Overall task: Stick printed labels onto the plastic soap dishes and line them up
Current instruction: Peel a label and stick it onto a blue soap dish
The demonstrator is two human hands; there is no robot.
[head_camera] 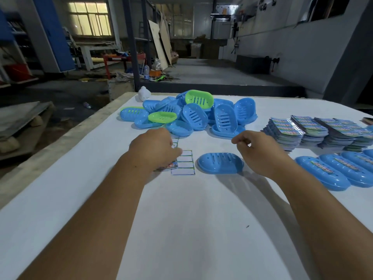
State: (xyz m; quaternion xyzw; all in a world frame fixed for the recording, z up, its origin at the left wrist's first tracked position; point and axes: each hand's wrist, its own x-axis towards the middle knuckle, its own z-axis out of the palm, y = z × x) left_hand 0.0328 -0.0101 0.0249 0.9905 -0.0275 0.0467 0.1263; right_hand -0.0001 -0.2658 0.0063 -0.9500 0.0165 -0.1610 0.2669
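Observation:
One blue soap dish (220,163) lies upside down on the white table (181,229), between my two hands, with no label on it. My left hand (154,147) rests palm down on a label sheet (184,163), fingers curled over its colourful edge. The sheet beside it shows empty white rectangles. My right hand (259,150) hovers just right of the dish, thumb and fingertips pinched together; whether a label sits between them I cannot tell. At the right edge a row of labelled blue dishes (331,172) lies side by side.
A heap of blue and green soap dishes (193,114) fills the far middle of the table. Stacks of printed label sheets (314,130) stand at the far right. A small white object (144,93) sits at the far table edge. The table's left edge drops to a cluttered workshop floor.

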